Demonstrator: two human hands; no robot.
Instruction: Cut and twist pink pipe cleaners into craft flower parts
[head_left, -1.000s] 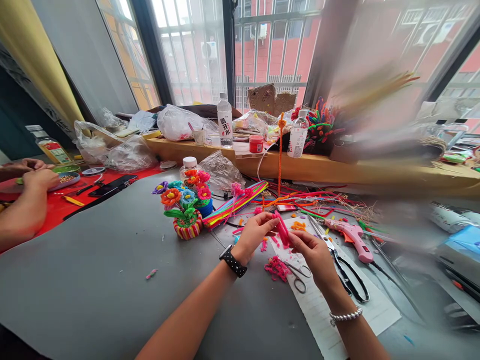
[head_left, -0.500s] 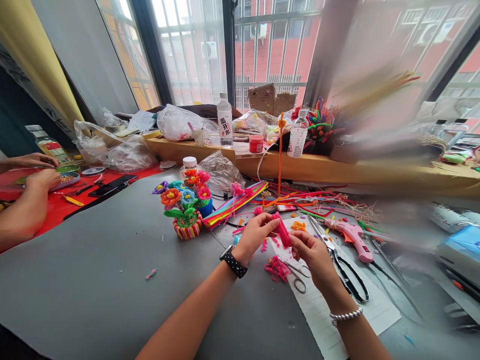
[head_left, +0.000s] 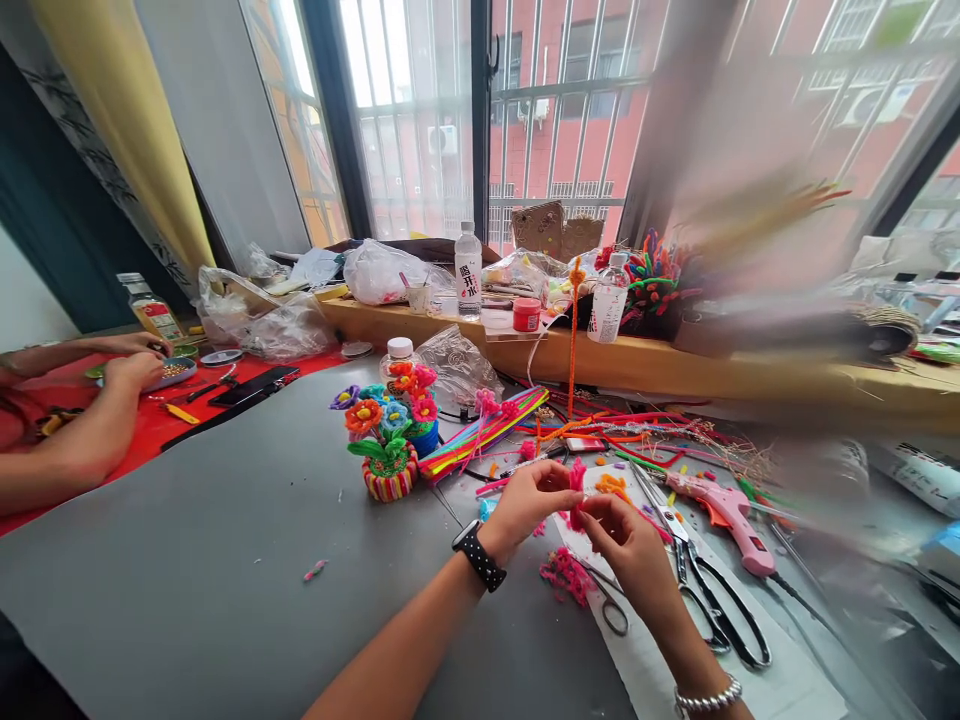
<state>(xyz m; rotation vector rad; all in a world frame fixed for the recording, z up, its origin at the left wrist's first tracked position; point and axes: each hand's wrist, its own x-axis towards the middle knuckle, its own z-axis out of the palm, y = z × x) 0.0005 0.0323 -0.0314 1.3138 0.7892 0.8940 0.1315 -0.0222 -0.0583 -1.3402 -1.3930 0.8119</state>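
A bright pink bundle of fuzzy pipe cleaners (head_left: 577,476) is held above the table between my two hands. My left hand (head_left: 525,508) pinches it from the left, a watch on the wrist. From the right, the fingertips of my right hand (head_left: 628,548) close on its lower part; the fingers hide much of the bundle. Beneath them lies a heap of pink fuzz clippings (head_left: 566,576) beside small scissors (head_left: 615,614), partly covered by my right hand. Large black-handled scissors (head_left: 697,590) rest on white paper (head_left: 637,660) to the right.
A pink glue gun (head_left: 731,508) lies right of the large scissors. Pipe-cleaner flowers in a striped pot (head_left: 390,476) stand left of my hands, near a multicoloured pipe-cleaner bundle (head_left: 487,432). Bottles (head_left: 469,275) line the ledge. At far left, another person's hands (head_left: 133,372) work over a dish.
My hands have come closer together around the pink bundle, which is now more upright and more covered by fingers. The camera view has shifted, so the table's things sit lower and further right.
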